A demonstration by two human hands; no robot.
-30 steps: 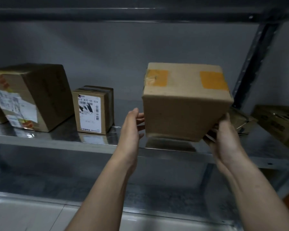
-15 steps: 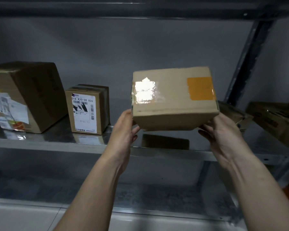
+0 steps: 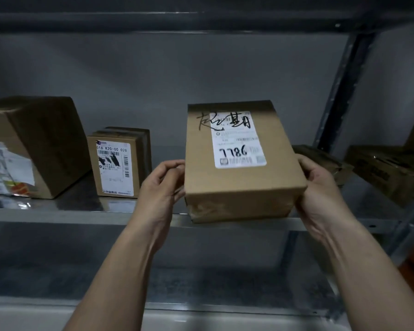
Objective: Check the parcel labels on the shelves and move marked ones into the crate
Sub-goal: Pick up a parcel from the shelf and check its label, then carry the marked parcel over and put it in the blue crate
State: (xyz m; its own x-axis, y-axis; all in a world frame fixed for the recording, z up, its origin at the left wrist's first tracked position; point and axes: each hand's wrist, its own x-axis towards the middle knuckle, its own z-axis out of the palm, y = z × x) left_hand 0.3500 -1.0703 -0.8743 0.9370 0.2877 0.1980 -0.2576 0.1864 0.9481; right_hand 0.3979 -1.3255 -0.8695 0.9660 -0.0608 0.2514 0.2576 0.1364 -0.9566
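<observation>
I hold a brown cardboard parcel [image 3: 239, 187] in front of the metal shelf [image 3: 81, 215], its labelled face turned up toward me. The white shipping label [image 3: 238, 139] carries black handwritten marks across its top and large handwritten digits lower down. My left hand [image 3: 159, 187] grips the parcel's left side with curled fingers. At the right side, my right hand [image 3: 318, 187] wraps fingers round the edge. No crate is in view.
On the shelf stand a small labelled parcel [image 3: 118, 163] and a large taped box [image 3: 31, 149] at the left. Dark flat parcels [image 3: 387, 173] lie at the right beyond a steel upright [image 3: 339, 91]. A lower shelf [image 3: 201, 304] runs below my arms.
The parcel has been rotated in my hands: its taped face turned away and the labelled face with handwriting now points up at me. Both hands shifted to its sides.
</observation>
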